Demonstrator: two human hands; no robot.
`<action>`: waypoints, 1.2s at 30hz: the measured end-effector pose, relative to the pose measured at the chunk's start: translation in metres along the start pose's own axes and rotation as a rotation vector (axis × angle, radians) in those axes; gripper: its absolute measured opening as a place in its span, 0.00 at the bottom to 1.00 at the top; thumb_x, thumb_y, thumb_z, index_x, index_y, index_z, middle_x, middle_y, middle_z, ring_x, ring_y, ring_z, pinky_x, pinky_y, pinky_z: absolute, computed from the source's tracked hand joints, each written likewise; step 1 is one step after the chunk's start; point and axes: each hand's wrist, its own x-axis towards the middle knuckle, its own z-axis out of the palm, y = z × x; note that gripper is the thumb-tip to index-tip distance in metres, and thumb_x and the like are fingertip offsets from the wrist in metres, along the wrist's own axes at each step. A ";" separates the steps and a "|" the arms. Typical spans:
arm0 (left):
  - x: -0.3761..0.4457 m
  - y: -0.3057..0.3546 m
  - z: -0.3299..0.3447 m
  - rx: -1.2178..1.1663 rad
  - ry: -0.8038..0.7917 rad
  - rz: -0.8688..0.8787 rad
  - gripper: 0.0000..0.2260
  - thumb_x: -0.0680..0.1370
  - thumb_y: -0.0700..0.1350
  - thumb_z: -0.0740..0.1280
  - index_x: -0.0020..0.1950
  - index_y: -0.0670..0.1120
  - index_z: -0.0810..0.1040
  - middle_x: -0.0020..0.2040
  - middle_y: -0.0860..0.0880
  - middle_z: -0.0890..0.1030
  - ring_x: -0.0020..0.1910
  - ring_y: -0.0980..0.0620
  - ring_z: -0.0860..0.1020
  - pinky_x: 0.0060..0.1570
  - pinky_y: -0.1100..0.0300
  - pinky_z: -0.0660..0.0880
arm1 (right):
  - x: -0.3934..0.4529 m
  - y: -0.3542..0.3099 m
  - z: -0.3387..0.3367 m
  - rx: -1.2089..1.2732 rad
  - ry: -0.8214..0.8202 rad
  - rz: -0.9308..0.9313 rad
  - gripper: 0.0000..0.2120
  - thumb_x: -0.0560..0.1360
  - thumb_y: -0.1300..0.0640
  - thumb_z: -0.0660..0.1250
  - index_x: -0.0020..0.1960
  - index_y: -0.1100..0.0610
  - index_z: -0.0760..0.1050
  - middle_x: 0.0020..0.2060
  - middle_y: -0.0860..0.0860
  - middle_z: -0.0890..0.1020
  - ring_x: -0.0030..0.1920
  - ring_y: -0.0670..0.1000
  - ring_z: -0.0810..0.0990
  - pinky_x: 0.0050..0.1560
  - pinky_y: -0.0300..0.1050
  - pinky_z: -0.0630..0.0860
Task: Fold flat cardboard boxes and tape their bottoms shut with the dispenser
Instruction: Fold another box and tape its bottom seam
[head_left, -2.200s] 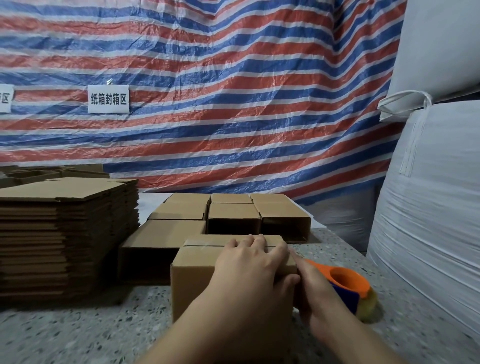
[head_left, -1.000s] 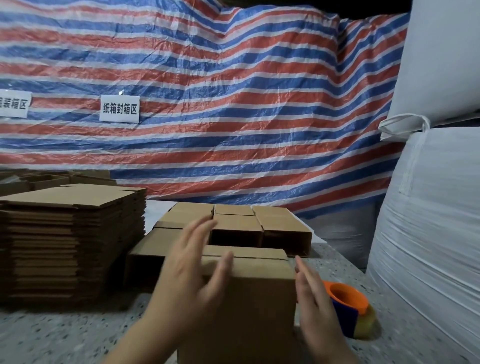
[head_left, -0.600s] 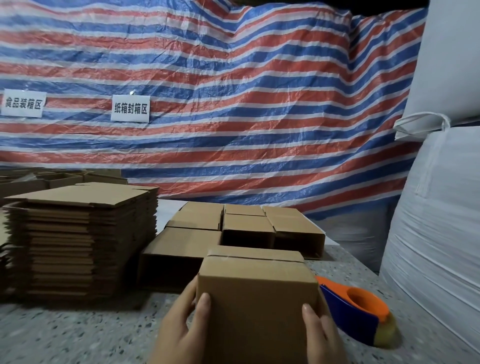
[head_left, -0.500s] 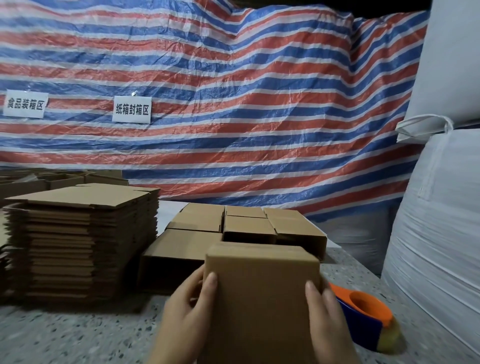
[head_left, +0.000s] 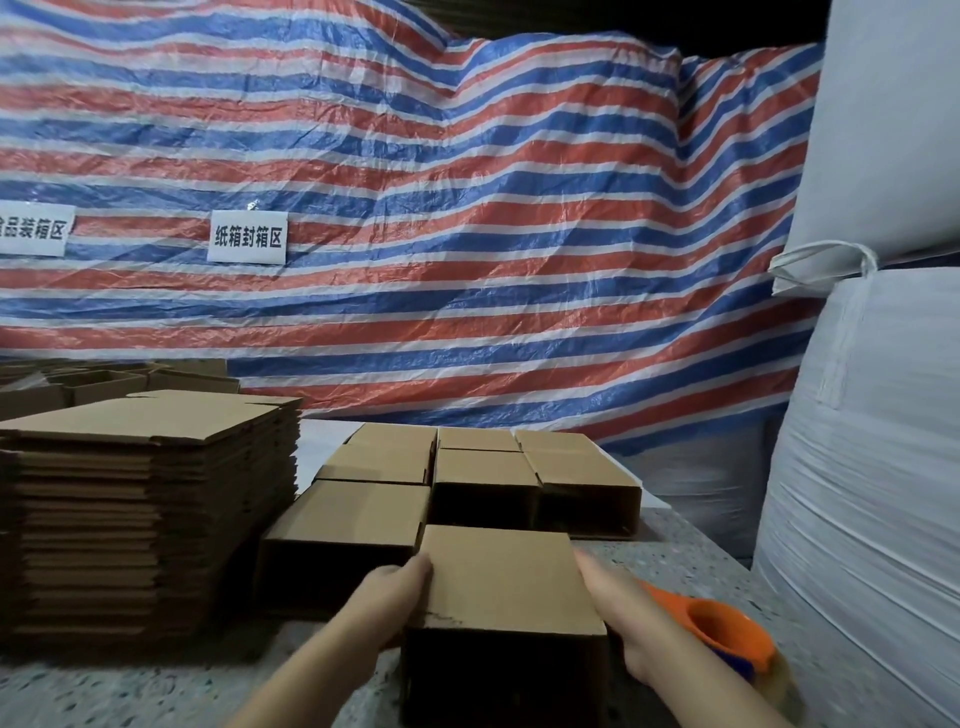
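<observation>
Behind the speckled stone table (head_left: 691, 561) hangs a tarp (head_left: 467, 234) with red, blue and white stripes, and two white paper signs (head_left: 247, 237) with dark characters are fixed on it. At the right stand big white woven sacks (head_left: 872, 467), one above the other. On the left part of the table is a tall stack of flat cardboard boxes (head_left: 150, 509). Near the middle, several folded boxes (head_left: 483, 473) lie in rows, close together, with dark open sides toward me; what is inside I cannot tell. I hold one more box (head_left: 498, 582) in front of them, its open dark side facing me. My left hand (head_left: 387, 603) presses flat on its left wall, fingers straight and together. My right hand (head_left: 618, 608) presses on the right wall in the same way. Just beside my right hand lies the orange and blue tape dispenser (head_left: 727, 636).
</observation>
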 end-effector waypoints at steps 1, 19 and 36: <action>-0.004 -0.004 -0.002 0.033 0.064 0.046 0.17 0.81 0.56 0.60 0.54 0.44 0.79 0.49 0.46 0.82 0.50 0.48 0.80 0.53 0.54 0.77 | 0.000 0.005 -0.002 0.005 0.004 -0.003 0.29 0.78 0.35 0.63 0.68 0.56 0.76 0.57 0.54 0.84 0.58 0.57 0.81 0.62 0.53 0.76; 0.015 0.006 0.007 1.025 0.141 0.931 0.16 0.84 0.47 0.57 0.72 0.52 0.70 0.71 0.52 0.72 0.68 0.47 0.71 0.64 0.55 0.70 | 0.014 0.005 0.020 0.034 0.156 -0.304 0.16 0.83 0.52 0.56 0.69 0.53 0.73 0.59 0.50 0.81 0.59 0.53 0.78 0.64 0.55 0.76; 0.076 -0.002 0.012 1.233 0.156 0.846 0.19 0.84 0.48 0.54 0.76 0.53 0.61 0.76 0.53 0.63 0.77 0.50 0.59 0.74 0.52 0.55 | 0.071 -0.002 0.041 -0.169 0.193 -0.316 0.23 0.86 0.49 0.52 0.79 0.55 0.62 0.74 0.54 0.71 0.73 0.56 0.69 0.70 0.51 0.66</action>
